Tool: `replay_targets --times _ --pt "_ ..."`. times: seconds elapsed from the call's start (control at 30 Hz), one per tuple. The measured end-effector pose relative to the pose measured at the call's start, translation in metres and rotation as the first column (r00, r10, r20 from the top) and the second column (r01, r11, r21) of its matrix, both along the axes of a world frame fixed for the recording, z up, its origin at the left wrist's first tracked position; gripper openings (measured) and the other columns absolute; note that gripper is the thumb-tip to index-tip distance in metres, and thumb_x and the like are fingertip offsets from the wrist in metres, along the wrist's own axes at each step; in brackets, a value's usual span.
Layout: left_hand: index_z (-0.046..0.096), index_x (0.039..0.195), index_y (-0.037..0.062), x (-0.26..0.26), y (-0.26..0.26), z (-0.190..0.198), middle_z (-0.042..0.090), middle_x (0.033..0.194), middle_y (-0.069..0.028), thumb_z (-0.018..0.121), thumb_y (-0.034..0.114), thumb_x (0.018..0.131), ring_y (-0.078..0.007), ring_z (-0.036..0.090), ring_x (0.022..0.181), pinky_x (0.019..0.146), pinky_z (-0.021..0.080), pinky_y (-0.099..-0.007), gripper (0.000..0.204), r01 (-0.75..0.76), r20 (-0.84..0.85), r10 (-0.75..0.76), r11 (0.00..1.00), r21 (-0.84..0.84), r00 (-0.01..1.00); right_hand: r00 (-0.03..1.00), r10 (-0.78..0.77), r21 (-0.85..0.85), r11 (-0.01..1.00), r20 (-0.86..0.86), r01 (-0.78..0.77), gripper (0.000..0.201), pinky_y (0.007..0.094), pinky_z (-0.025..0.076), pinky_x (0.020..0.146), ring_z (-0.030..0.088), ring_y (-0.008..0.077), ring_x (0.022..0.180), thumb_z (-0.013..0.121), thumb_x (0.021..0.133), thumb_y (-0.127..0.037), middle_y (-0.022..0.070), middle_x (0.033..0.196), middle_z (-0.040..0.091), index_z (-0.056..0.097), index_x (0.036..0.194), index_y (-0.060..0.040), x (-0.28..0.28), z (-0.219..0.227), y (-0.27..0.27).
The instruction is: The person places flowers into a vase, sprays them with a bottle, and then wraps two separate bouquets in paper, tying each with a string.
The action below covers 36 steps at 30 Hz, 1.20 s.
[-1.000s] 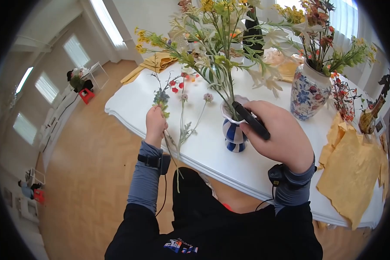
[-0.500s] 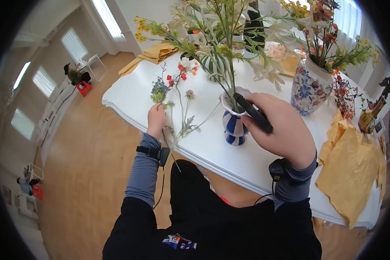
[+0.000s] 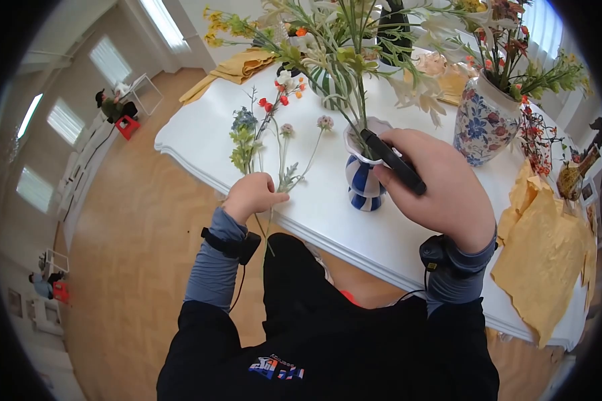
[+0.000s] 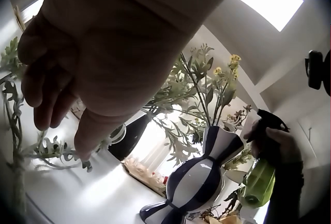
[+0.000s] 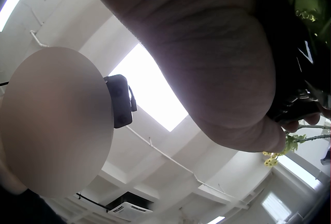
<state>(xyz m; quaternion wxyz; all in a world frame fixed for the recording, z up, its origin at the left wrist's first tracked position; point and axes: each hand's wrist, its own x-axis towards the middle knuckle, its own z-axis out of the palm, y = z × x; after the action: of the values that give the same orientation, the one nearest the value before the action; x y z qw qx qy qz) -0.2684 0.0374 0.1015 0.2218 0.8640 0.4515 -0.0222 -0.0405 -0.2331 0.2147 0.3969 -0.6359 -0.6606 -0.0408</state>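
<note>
My left hand (image 3: 253, 195) is at the table's front edge, curled round thin flower stems (image 3: 267, 235) that come out below it, its thumb pointing at the pinkish flowers' (image 3: 287, 130) stems. Blue-green and yellow-green sprigs (image 3: 242, 142) stand above the fist. In the left wrist view the thumb lies by pale leaves (image 4: 57, 150). My right hand (image 3: 438, 184) grips the black head (image 3: 393, 162) of a spray bottle; its green body (image 4: 258, 182) shows in the left wrist view. Beside it stands the blue-and-white striped vase (image 3: 364, 184), filled with tall white and green flowers (image 3: 341, 73).
A floral vase (image 3: 485, 123) of mixed flowers stands to the right on the white table (image 3: 201, 144). Yellow paper (image 3: 542, 260) hangs over the right edge, and more yellow cloth (image 3: 244, 65) lies at the back left. Red-berried sprigs (image 3: 266, 105) lie beyond my left hand.
My left hand has moved slightly down and right, its thumb now stretched toward the pinkish flowers' stems. The sprigs above it show more of their length. My right hand keeps its grip beside the vase.
</note>
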Motion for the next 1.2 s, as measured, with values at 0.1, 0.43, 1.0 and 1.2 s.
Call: replay_targets --times 0.1,0.43,1.0,1.2 --pt "0.072 0.094 0.0022 -0.002 0.0 -0.022 0.072 0.086 -0.0156 0.084 0.041 0.076 -0.0299 0.07 0.081 0.075 0.055 -0.0378 0.044 0.19 -0.206 -0.156 0.969 0.16 0.966 1.0 0.0 0.018 1.0 -0.002 0.0 0.021 0.0462 0.052 0.073 0.065 0.0401 0.081 0.071 0.087 -0.014 0.0182 0.088 0.065 0.064 0.103 -0.0023 -0.001 0.0 -0.002" --pt "0.06 0.104 -0.0004 -0.009 -0.011 -0.018 0.069 0.081 -0.0146 0.087 0.028 0.074 -0.0265 0.071 0.072 0.065 0.056 -0.0373 0.05 0.138 -0.2 -0.12 0.987 0.077 0.972 1.0 0.019 0.043 0.999 -0.002 -0.019 0.02 0.0468 0.052 0.074 0.065 0.0401 0.082 0.071 0.086 -0.013 0.018 0.088 0.065 0.065 0.102 -0.0022 0.002 0.0 -0.005" --pt "0.043 0.14 -0.0041 -0.054 -0.019 -0.019 0.068 0.105 -0.0145 0.06 0.005 0.101 -0.0192 0.072 0.084 0.052 0.055 -0.027 0.044 -0.097 0.716 0.337 0.93 -0.355 0.611 1.0 -0.01 0.054 0.998 0.015 0.01 0.023 0.0462 0.053 0.075 0.066 0.04 0.083 0.071 0.086 -0.016 0.0186 0.091 0.067 0.066 0.104 -0.0021 0.007 0.001 -0.009" --pt "0.046 0.141 -0.0003 -0.056 -0.034 0.019 0.069 0.111 -0.013 0.055 0.01 0.106 -0.0173 0.07 0.09 0.054 0.055 -0.0252 0.038 0.061 0.919 0.263 0.954 -0.293 0.293 0.995 -0.056 0.139 0.988 -0.079 0.066 0.026 0.0442 0.053 0.071 0.066 0.0382 0.08 0.071 0.086 -0.015 0.0175 0.09 0.067 0.066 0.109 -0.003 0.008 0.01 -0.014"
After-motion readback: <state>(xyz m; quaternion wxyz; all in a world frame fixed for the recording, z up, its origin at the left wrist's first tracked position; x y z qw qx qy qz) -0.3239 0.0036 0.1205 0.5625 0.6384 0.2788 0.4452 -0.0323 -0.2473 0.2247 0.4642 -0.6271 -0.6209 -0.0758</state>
